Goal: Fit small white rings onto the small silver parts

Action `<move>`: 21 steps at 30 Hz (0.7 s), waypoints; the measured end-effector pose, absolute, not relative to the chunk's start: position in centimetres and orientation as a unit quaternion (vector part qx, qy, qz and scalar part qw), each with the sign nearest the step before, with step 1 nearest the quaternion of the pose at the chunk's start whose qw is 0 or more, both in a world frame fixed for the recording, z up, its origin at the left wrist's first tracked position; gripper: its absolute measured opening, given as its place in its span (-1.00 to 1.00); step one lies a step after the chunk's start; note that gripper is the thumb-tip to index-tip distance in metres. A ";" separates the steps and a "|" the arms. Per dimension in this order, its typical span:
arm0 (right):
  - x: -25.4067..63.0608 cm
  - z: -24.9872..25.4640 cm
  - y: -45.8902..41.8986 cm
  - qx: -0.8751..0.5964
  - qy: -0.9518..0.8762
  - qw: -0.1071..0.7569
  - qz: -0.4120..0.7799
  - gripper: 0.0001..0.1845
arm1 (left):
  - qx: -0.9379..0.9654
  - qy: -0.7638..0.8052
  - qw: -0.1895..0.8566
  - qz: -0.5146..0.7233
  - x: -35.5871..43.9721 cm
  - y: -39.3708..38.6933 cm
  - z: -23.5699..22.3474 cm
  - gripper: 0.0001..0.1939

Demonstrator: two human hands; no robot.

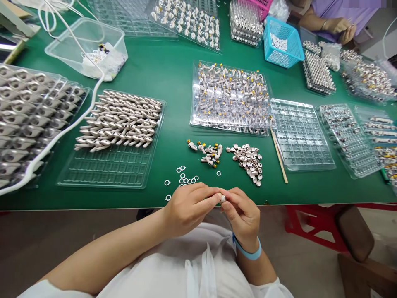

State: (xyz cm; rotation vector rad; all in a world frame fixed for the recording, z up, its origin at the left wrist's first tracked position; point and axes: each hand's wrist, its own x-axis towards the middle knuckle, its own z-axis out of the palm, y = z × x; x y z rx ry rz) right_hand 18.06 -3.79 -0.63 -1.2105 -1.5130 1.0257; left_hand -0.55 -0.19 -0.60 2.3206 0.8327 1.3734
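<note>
At the table's front edge, my left hand [192, 207] and my right hand [243, 213] meet, fingertips pinched together on a small pale, rounded earbud part [223, 199]. The fingers cover most of that part. Just beyond them lie a pile of small silvery domed caps [248, 160] and a loose group of white earbud pieces with yellow tabs [209, 153]. Several thin white rings [186, 180] are scattered past my left hand, with a single white ring [218, 173] lying apart from them.
Clear trays of earbud pieces [231, 99] and metallic stems [124, 120] stand on the green table. A wooden stick [280, 159] lies beside a clear tray [302, 134]. A white cable [66, 128] crosses the left side. Behind a blue basket [283, 43], a co-worker's hands [341, 29] are busy.
</note>
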 end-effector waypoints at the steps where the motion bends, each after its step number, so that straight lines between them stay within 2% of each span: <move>1: 18.0 -0.7 -3.8 -0.493 -0.615 0.457 0.412 -0.67 | 0.812 0.291 0.158 0.480 -0.5 -0.2 -0.6 -0.78; 21: 17.7 -1.0 -3.9 -0.500 -0.638 0.466 0.354 -0.68 | 0.806 0.298 0.162 0.485 -0.2 -0.3 -0.9 -0.77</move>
